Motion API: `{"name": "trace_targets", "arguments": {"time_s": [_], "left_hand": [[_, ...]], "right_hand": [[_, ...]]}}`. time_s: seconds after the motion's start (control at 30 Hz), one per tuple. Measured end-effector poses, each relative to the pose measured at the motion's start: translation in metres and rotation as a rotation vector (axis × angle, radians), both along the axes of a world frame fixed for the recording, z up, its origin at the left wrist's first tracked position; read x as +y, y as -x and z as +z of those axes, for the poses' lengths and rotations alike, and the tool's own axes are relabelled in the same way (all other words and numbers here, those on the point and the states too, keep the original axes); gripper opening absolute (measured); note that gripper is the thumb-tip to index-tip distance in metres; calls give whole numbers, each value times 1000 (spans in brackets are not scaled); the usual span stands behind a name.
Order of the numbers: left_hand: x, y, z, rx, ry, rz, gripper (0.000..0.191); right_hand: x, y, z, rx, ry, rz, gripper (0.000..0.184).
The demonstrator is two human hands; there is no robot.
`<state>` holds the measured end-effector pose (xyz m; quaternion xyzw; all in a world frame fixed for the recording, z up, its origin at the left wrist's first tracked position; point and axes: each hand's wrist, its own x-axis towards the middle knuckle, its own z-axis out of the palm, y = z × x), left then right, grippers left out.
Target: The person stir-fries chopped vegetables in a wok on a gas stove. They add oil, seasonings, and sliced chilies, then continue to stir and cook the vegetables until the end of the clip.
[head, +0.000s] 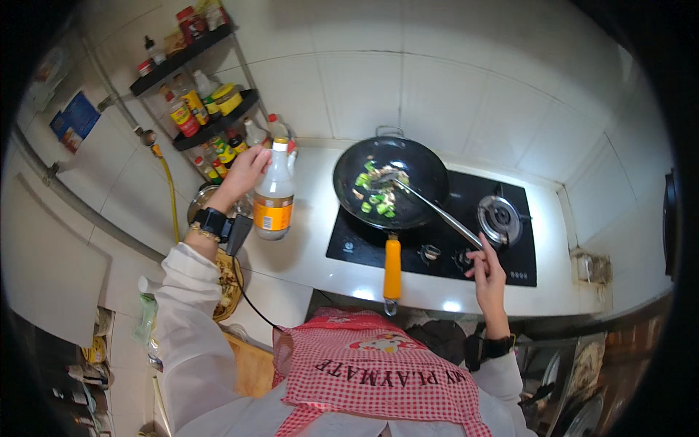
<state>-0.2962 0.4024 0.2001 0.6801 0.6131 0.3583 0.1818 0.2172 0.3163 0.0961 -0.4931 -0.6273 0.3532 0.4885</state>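
My left hand (248, 168) grips the neck of a clear bottle (273, 196) with an orange label and a yellow cap, held upright above the counter left of the stove. A black wok (420, 158) with a yellow handle (392, 267) rests on the left side of the gas hob; green pepper slices (384, 206) and pale pieces of food lie in it. The head of a metal spatula (442, 212) rests among the food. Its shaft runs down to the right, to my right hand (486, 270), which holds its end with some fingers extended.
Seasoning bottles and jars (188, 106) fill a black corner rack (218, 127) at the left. A bare burner (499, 218) is at the hob's right, with control knobs (430, 253) along the front. A basket of food (228, 284) and a metal bowl (201, 201) are near my left arm.
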Motion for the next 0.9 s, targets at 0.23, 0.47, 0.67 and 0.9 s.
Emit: {"name": "trace_targets", "arguments": {"time_s": [0.23,0.47,0.67,0.9], "left_hand": [[0,-55,-4,202,114,-75,29],[27,-98,-24,373,105,-136,25],[47,-131,-35,564,153,-187,26],[59,-162,-37,691,160,-251,29]], "right_hand": [[-24,-27,-14,-4,66,-43,47],[-51,-57,-32,19,117,-113,46],[-65,-71,-36,14,174,-180,46],[-72,-79,-46,29,193,-203,47]]}}
